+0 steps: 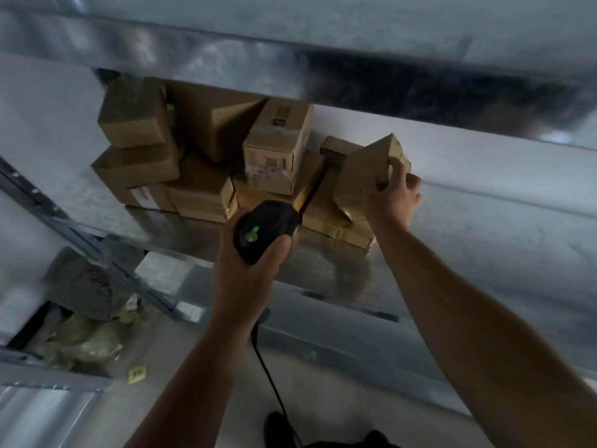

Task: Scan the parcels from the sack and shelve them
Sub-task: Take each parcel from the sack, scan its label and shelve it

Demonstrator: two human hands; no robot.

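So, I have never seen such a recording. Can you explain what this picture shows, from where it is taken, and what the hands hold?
There is no machine here: a person works with bare hands. The one picture comes from a camera worn on the head, looking forward and down along both arms. The left hand grips a black scanner with a green light; its cable hangs down. The right hand grips a brown parcel at the right end of a pile of cardboard parcels that lies on a metal shelf. Whether this parcel rests on the pile, I cannot tell.
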